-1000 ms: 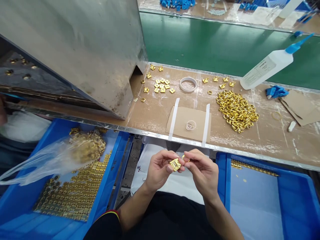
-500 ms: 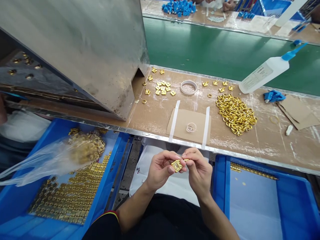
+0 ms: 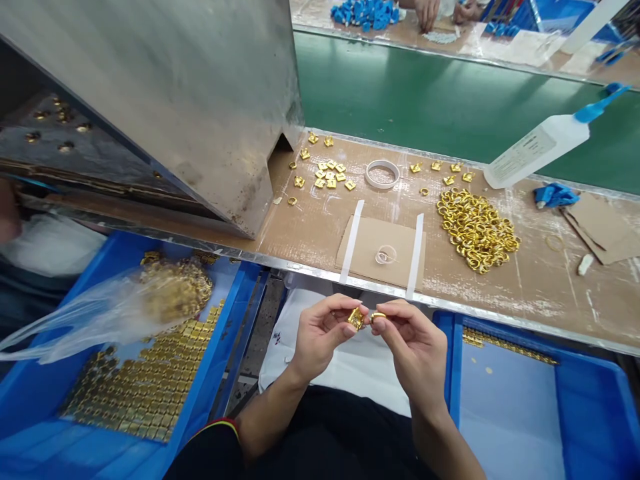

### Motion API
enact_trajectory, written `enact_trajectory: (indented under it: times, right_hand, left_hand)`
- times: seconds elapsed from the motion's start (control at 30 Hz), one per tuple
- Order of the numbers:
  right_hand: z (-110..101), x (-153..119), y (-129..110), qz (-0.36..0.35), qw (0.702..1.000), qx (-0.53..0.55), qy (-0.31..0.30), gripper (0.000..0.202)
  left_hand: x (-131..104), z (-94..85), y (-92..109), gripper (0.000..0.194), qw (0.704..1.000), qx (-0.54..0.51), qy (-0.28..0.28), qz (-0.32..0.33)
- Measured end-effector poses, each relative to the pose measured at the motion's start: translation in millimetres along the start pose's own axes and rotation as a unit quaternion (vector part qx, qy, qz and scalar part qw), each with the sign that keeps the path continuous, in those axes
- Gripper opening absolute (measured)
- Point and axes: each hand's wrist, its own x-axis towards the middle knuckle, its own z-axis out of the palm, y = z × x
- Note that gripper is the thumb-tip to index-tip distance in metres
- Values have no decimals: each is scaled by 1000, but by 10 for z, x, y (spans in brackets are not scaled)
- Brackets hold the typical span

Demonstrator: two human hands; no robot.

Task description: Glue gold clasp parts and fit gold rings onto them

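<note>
Between the fingertips of my left hand is a square gold metal piece, tilted so its recessed face shows. My right hand pinches a gold ring close beside it; a small gap shows between the two parts. Both hands are held above my lap, just in front of the bench edge. Beyond them lies a cardboard pad held by white tape strips, with a clear coil on it. A heap of gold rings lies to the right, and loose square gold pieces lie farther back.
A metal housing stands at the left. The blue tray below it holds rows of gold pieces and a plastic bag. Another blue tray is at right. A white bottle leans near the green belt; a co-worker's hands are beyond.
My hands have drawn slightly apart, the right one moving right. The square piece has turned and risen a little, and the ring now shows more clearly. The camera view has shifted slightly.
</note>
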Motion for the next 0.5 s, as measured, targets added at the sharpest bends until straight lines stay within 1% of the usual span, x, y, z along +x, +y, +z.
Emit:
enact_trajectory:
  times: [0.03, 0.13, 0.23, 0.37, 0.5]
  right_hand:
    - [3, -11, -28, -25, 999, -37, -1, 6]
    - [25, -33, -98, -94, 987, -133, -11, 15]
    - [60, -45, -127, -128, 977, -168, -10, 20]
    - [84, -57, -98, -120, 982, -147, -3, 17]
    - [71, -54, -71, -106, 985, -138, -16, 16]
  left_hand:
    - [2, 14, -4, 33, 1000, 9, 7, 5]
    - [-2, 50, -24, 33, 999, 27, 22, 20]
    - [-17, 68, -45, 33, 998, 35, 32, 35]
    - [-24, 78, -51, 28, 998, 28, 24, 41]
    - [-18, 82, -46, 26, 999, 19, 16, 40]
